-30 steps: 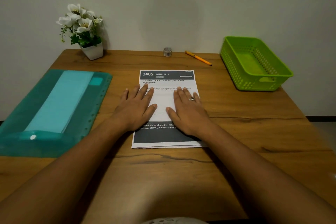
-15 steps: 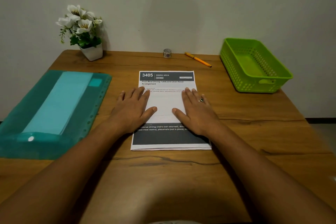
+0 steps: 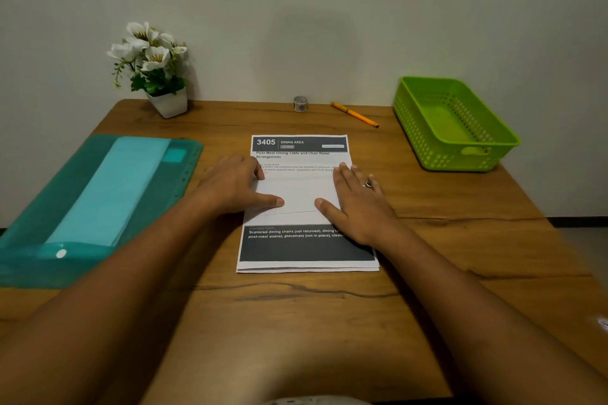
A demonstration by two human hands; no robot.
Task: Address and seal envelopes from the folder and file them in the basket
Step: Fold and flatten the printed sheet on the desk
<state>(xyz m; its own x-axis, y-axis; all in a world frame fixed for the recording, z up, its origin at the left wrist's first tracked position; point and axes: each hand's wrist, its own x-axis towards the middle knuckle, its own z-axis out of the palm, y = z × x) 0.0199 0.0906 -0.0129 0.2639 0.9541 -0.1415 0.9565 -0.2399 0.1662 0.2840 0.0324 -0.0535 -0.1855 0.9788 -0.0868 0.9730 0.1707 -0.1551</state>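
Two flat hands straddle a printed sheet [image 3: 306, 246] at the centre of a wooden table [image 3: 296, 322], between the folder and the basket.

The left hand [image 3: 230, 187] and right hand [image 3: 358, 204] rest palm down with fingers straight, each across a side edge of the sheet, thumbs pointing inward with bare paper between them. The teal folder [image 3: 171, 187] lies along the table's left side, holding a pale blue stack of envelopes [image 3: 112, 191] whose long axis runs away from the person, leaning right at the far end. The green basket [image 3: 414, 128] sits at the far right corner, well apart from the sheet. A tape roll [image 3: 300, 103], an orange pen [image 3: 355, 114] and a flower pot [image 3: 167, 103] line the far edge; bare wood spans the near side.
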